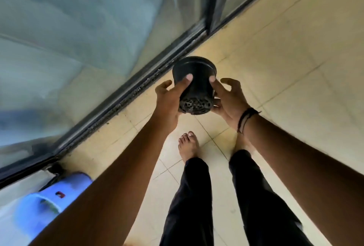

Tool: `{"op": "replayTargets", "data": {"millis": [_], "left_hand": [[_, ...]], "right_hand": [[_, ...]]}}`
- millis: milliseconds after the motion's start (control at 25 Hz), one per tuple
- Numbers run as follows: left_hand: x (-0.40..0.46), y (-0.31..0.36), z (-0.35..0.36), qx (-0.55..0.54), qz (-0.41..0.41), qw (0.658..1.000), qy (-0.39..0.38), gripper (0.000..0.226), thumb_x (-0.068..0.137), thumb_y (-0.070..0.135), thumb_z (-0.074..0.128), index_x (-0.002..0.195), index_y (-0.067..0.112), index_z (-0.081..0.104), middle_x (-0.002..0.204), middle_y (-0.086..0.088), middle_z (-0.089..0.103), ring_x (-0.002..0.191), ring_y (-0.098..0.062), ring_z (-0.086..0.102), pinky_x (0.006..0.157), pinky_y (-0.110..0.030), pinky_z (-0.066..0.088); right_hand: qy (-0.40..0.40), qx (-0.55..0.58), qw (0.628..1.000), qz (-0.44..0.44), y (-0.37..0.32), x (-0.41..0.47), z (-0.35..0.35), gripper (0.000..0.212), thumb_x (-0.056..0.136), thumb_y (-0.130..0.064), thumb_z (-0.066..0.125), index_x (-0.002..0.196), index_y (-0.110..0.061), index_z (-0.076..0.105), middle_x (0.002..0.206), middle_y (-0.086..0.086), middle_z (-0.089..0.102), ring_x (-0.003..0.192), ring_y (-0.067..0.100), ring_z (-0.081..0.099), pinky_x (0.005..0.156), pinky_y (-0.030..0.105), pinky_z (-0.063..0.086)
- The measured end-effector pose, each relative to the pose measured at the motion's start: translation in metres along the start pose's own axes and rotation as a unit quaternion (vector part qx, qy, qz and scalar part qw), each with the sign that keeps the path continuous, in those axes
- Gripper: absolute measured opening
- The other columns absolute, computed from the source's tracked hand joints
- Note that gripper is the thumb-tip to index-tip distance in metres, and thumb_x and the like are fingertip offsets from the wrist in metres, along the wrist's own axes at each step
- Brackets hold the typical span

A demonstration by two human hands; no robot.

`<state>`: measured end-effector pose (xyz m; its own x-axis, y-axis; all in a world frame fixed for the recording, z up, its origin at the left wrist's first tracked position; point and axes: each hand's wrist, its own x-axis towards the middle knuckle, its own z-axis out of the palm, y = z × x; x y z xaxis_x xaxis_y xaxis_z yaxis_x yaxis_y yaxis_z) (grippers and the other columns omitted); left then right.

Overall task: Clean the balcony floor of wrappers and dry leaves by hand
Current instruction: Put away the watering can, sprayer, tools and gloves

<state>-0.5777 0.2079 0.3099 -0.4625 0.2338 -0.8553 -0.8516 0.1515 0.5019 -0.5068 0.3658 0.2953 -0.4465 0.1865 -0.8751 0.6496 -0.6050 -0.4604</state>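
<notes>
Fingers of both hands curl partway round a black plastic plant pot [194, 80], held above the tiled balcony floor [285, 68] beside the sliding-door track [137, 88], left hand [169, 100] and right hand [229, 100] gripping opposite sides, perforated base toward the camera.

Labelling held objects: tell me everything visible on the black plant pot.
The black plant pot looks like thin plastic, round, tapering to a perforated drainage base that faces the camera, its flanged rim pointing away. It is tilted, held in the air above the tiled floor. The left hand and right hand grip its sides, thumbs on the wall. Its inside is hidden.
</notes>
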Motion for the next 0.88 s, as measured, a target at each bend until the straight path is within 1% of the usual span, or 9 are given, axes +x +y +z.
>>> {"op": "replayTargets", "data": {"millis": [120,200,280,360,480,560,640,720,880], "left_hand": [[-0.135,0.077,0.022,0.078,0.034,0.988,-0.132,0.065,0.072,0.022,0.085,0.131,0.011,0.060,0.124,-0.016,0.069,0.115,-0.034,0.067,0.086,-0.050,0.058],[-0.206,0.113,0.037,0.165,0.067,0.967,-0.180,0.055,0.068,0.007,0.077,0.121,0.016,0.066,0.113,-0.005,0.074,0.109,-0.025,0.069,0.080,-0.038,0.058],[-0.282,0.155,0.065,0.267,0.147,0.928,-0.216,0.065,0.060,0.003,0.078,0.121,0.022,0.064,0.113,0.002,0.075,0.112,-0.019,0.068,0.088,-0.035,0.057],[-0.332,0.176,0.096,0.324,0.200,0.900,-0.213,0.083,0.051,0.004,0.084,0.125,0.031,0.057,0.121,0.006,0.071,0.118,-0.015,0.064,0.099,-0.041,0.055],[-0.392,0.176,0.144,0.379,0.275,0.852,-0.236,0.099,0.044,0.011,0.089,0.130,0.038,0.048,0.125,0.012,0.064,0.121,-0.012,0.060,0.101,-0.044,0.053],[-0.412,0.159,0.165,0.402,0.303,0.824,-0.260,0.106,0.046,0.010,0.091,0.137,0.033,0.043,0.127,0.012,0.060,0.123,-0.012,0.058,0.099,-0.036,0.053],[-0.438,0.134,0.180,0.431,0.305,0.791,-0.310,0.109,0.051,0.008,0.093,0.142,0.030,0.039,0.130,0.010,0.058,0.124,-0.011,0.055,0.100,-0.032,0.052],[-0.461,0.102,0.188,0.474,0.284,0.754,-0.355,0.108,0.054,0.017,0.096,0.143,0.032,0.037,0.132,0.011,0.057,0.127,-0.010,0.053,0.103,-0.031,0.048],[-0.507,0.039,0.195,0.511,0.245,0.709,-0.421,0.106,0.055,0.049,0.093,0.145,0.039,0.038,0.138,0.014,0.055,0.131,-0.008,0.050,0.110,-0.037,0.045]], "right_hand": [[-0.042,0.030,0.996,-0.077,-0.079,-0.162,-0.016,0.078,0.075,-0.015,0.084,0.142,-0.022,0.044,0.115,0.015,0.069,0.098,0.025,0.071,0.076,0.037,0.059],[-0.048,-0.027,0.990,-0.133,-0.114,-0.253,-0.023,0.083,0.073,0.002,0.082,0.145,-0.017,0.047,0.119,0.012,0.069,0.103,0.022,0.069,0.084,0.039,0.059],[-0.018,-0.119,0.969,-0.215,-0.140,-0.342,-0.032,0.083,0.072,0.008,0.082,0.145,-0.014,0.050,0.133,0.008,0.064,0.114,0.024,0.066,0.094,0.038,0.057],[0.026,-0.172,0.946,-0.275,-0.150,-0.412,-0.041,0.082,0.073,0.008,0.080,0.146,-0.014,0.049,0.140,0.003,0.059,0.126,0.023,0.059,0.098,0.028,0.053],[0.078,-0.160,0.922,-0.345,-0.141,-0.495,-0.063,0.089,0.080,-0.007,0.082,0.155,-0.023,0.037,0.147,-0.005,0.052,0.133,0.011,0.051,0.099,0.019,0.048],[0.099,-0.100,0.931,-0.337,-0.121,-0.534,-0.073,0.080,0.087,-0.038,0.076,0.154,-0.044,0.032,0.149,-0.013,0.048,0.129,0.009,0.053,0.095,0.033,0.054],[0.133,-0.004,0.942,-0.307,-0.087,-0.567,-0.085,0.057,0.091,-0.059,0.058,0.143,-0.061,0.035,0.145,-0.018,0.048,0.129,0.013,0.051,0.095,0.051,0.054],[0.178,0.060,0.937,-0.295,-0.041,-0.590,-0.096,0.043,0.099,-0.058,0.047,0.138,-0.066,0.031,0.140,-0.020,0.048,0.130,0.015,0.048,0.097,0.057,0.052],[0.251,0.121,0.914,-0.294,0.047,-0.627,-0.117,0.053,0.105,-0.049,0.043,0.153,-0.053,0.022,0.143,-0.012,0.048,0.126,0.019,0.051,0.097,0.054,0.053]]}}
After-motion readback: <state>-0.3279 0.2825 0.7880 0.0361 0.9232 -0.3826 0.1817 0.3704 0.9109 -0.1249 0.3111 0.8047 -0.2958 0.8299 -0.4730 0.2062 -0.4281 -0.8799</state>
